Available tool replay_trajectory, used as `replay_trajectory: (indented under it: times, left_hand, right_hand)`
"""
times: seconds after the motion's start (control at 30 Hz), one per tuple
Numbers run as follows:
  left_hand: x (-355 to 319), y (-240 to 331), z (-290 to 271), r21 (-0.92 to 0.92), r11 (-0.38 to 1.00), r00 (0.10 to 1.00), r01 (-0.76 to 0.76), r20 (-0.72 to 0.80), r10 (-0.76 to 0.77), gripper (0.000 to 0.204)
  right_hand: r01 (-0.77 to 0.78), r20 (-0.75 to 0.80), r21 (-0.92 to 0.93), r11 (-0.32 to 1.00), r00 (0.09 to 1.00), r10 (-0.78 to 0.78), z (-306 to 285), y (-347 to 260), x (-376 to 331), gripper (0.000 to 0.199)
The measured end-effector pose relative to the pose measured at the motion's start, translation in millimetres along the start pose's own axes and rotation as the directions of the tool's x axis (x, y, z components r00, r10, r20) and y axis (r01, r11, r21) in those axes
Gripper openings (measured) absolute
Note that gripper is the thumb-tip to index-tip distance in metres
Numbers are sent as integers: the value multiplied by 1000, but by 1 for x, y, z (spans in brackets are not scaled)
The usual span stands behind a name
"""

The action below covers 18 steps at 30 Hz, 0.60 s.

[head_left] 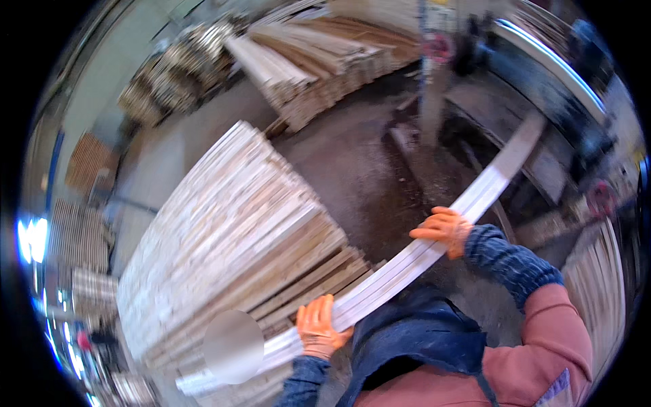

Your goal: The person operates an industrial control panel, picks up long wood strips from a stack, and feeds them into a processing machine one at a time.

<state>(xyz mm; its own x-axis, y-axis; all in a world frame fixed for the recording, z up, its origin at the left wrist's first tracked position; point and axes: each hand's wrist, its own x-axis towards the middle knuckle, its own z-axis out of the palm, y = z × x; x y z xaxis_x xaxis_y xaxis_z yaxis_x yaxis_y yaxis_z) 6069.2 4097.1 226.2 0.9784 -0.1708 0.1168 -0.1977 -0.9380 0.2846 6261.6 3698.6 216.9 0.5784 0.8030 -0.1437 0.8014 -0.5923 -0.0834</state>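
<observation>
Dark blue apron of the person lies nearest to the camera, and just beyond it one long pale board passes in front of the body. Its long axis goes slantwise, from the near left up to the far right; it looks bent, but this may come from the lens. Some lines run along it, so I cannot tell if it is one piece or several strips together.

Both grips are closed around this board. The left hand, in an orange glove, grasps it on the near left part, and the right hand, gloved likewise, grasps it farther along, with the fingers across the top. From the right grip the board continues to the far right, where its end reaches the dark machine with a bright light strip; the right hand is the nearer one to it. From the left grip the other end points to the near left, along the near side of a big stack of boards. Whether it touches the stack, I cannot tell.
</observation>
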Motion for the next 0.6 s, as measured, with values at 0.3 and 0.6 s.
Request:
replay_trajectory:
  times: [0.3,0.6]
  left_hand:
    - [-31,-60,-33,241,959,972,150,143,-188,83]
    - [18,19,-14,-125,973,971,196,162,-175,99]
  right_hand:
    - [-389,-141,138,911,903,406,-2,19,-14,115]
    - [110,-26,294,949,994,-107,-15,-113,74,112]
